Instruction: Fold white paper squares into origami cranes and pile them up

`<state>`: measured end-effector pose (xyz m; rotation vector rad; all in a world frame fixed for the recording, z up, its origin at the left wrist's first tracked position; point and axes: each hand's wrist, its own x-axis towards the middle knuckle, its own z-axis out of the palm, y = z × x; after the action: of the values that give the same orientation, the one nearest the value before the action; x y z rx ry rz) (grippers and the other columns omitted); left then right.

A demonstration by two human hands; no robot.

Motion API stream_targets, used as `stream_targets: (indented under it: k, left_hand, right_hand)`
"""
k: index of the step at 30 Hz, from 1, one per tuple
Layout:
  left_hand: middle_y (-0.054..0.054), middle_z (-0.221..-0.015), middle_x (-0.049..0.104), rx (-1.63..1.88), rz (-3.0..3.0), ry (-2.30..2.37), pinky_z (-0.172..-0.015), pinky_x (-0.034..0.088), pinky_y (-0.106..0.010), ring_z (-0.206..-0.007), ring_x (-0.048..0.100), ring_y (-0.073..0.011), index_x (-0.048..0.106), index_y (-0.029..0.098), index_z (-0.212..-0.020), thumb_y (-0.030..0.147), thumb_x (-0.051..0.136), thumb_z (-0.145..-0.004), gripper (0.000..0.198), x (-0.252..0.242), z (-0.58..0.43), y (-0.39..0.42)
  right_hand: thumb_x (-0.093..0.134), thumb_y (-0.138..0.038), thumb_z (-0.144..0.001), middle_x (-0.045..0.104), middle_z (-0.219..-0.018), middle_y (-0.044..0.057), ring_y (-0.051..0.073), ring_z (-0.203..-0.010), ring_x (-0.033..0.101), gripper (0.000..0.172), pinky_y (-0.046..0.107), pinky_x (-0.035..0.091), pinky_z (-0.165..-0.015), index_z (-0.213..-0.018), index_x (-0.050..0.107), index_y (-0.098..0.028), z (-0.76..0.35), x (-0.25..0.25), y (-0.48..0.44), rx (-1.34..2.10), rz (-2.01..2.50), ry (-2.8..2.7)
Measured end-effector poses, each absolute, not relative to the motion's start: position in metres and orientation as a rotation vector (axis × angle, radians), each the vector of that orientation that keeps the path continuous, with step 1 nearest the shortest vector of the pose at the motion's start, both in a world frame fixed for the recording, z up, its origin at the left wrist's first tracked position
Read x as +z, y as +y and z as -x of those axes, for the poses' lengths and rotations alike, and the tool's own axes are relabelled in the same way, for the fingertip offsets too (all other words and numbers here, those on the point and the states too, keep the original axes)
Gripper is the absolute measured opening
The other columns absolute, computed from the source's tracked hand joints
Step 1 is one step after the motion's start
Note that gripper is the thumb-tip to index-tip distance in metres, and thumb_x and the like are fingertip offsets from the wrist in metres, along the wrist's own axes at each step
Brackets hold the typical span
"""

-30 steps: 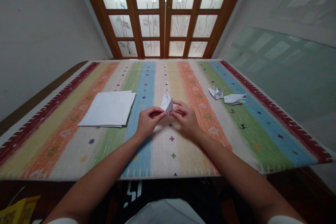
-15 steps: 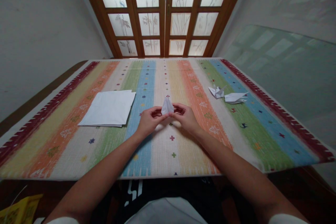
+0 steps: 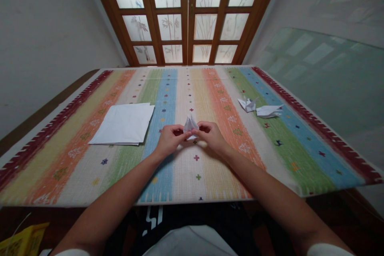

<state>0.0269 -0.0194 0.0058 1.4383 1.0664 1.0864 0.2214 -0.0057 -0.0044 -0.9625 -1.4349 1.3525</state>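
Observation:
A small folded white paper piece stands up between my two hands over the middle of the striped tablecloth. My left hand pinches its left side with thumb and fingers closed. My right hand pinches its right side the same way. Both hands rest close together, fingertips almost meeting under the paper's pointed top.
A stack of white paper sheets lies to the left of my hands. Two finished folded paper figures sit at the right on the cloth. Wooden glass-paned doors stand behind the table. A yellow object shows at bottom left.
The folded paper has come down lower and its flaps have been pressed closer together. My hands have drawn slightly nearer each other.

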Motion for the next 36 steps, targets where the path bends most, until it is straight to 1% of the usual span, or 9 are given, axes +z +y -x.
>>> stream_targets:
  k: [4,11,15,20,22,27,29,32,36]
  left_hand:
    - [-0.006,-0.069,0.076,1.061,-1.397,1.062,-0.055,0.056,-0.028,-0.057,0.068,-0.0168,0.081,0.018,-0.08,0.046,0.089,-0.076,0.029,0.0027,-0.0313,-0.0204]
    - [-0.007,-0.083,0.079,1.18,-1.319,1.113,-0.058,0.058,-0.029,-0.066,0.071,-0.0183,0.08,0.018,-0.091,0.044,0.091,-0.072,0.034,-0.0005,-0.0287,-0.0141]
    - [-0.006,-0.079,0.076,1.197,-1.317,1.061,-0.065,0.057,-0.03,-0.069,0.068,-0.0165,0.079,0.018,-0.08,0.044,0.091,-0.072,0.029,0.0004,-0.0251,-0.0119]
    - [-0.001,-0.067,0.067,1.212,-1.303,1.052,-0.059,0.053,-0.027,-0.062,0.062,-0.0137,0.068,0.018,-0.066,0.045,0.092,-0.07,0.037,0.0019,-0.0248,-0.0132]
    - [0.0,-0.067,0.066,1.218,-1.278,1.052,-0.058,0.053,-0.025,-0.062,0.062,-0.0134,0.065,0.018,-0.069,0.045,0.092,-0.07,0.038,0.0019,-0.0252,-0.0133]
    - [-0.002,-0.095,0.074,1.188,-1.109,1.036,-0.061,0.061,-0.028,-0.068,0.072,-0.0148,0.053,0.021,-0.089,0.045,0.093,-0.069,0.051,-0.0003,-0.0282,-0.014]
    - [-0.004,-0.1,0.075,1.141,-1.185,1.02,-0.064,0.062,-0.03,-0.072,0.074,-0.0154,0.052,0.02,-0.085,0.041,0.092,-0.071,0.047,-0.0016,-0.0295,-0.0153]
    - [-0.007,-0.096,0.075,1.123,-1.399,1.028,-0.072,0.062,-0.03,-0.079,0.074,-0.0169,0.065,0.019,-0.083,0.03,0.089,-0.074,0.028,-0.003,-0.0306,-0.0168]
    - [-0.007,-0.092,0.075,1.171,-1.518,1.044,-0.079,0.062,-0.033,-0.082,0.072,-0.0184,0.074,0.019,-0.085,0.026,0.086,-0.077,0.016,-0.003,-0.0294,-0.0157]
  right_hand:
    - [0.091,-0.067,-0.066,0.065,-0.066,-0.001,0.015,-0.062,0.059,0.051,0.028,0.051,-0.06,-0.07,0.07,-0.02,-0.2222,-0.0027,-0.0045,1.375,0.988,-1.404]
    - [0.09,-0.064,-0.069,0.067,-0.067,0.001,0.015,-0.061,0.06,0.048,0.028,0.05,-0.06,-0.071,0.071,-0.02,-0.2223,-0.0041,-0.0049,1.453,0.933,-1.492]
    - [0.09,-0.062,-0.071,0.063,-0.065,-0.001,0.013,-0.059,0.055,0.047,0.027,0.045,-0.058,-0.069,0.07,-0.019,-0.222,-0.0039,-0.006,1.452,0.916,-1.555]
    - [0.088,-0.063,-0.072,0.065,-0.066,0.0,0.014,-0.061,0.057,0.047,0.027,0.045,-0.059,-0.071,0.07,-0.019,-0.2207,-0.0012,-0.0089,1.468,0.922,-1.579]
    - [0.086,-0.061,-0.075,0.066,-0.067,0.001,0.014,-0.061,0.058,0.044,0.027,0.046,-0.059,-0.072,0.071,-0.019,-0.2201,-0.0019,-0.0093,1.441,0.933,-1.584]
    - [0.081,-0.049,-0.081,0.071,-0.074,0.004,0.018,-0.065,0.064,0.03,0.03,0.05,-0.062,-0.079,0.075,-0.02,-0.2232,-0.0047,-0.0068,1.162,1.089,-1.537]
    - [0.08,-0.045,-0.082,0.072,-0.077,0.004,0.018,-0.066,0.063,0.025,0.031,0.049,-0.063,-0.085,0.076,-0.02,-0.2253,-0.004,-0.0063,0.997,1.16,-1.533]
    - [0.084,-0.044,-0.078,0.069,-0.075,0.0,0.016,-0.063,0.061,0.032,0.029,0.048,-0.06,-0.098,0.073,-0.022,-0.2256,-0.0016,-0.0078,0.929,1.17,-1.483]
    - [0.091,-0.053,-0.071,0.066,-0.075,0.0,0.016,-0.066,0.061,0.042,0.028,0.049,-0.061,-0.082,0.065,-0.023,-0.2226,0.0009,-0.009,1.074,1.054,-1.415]
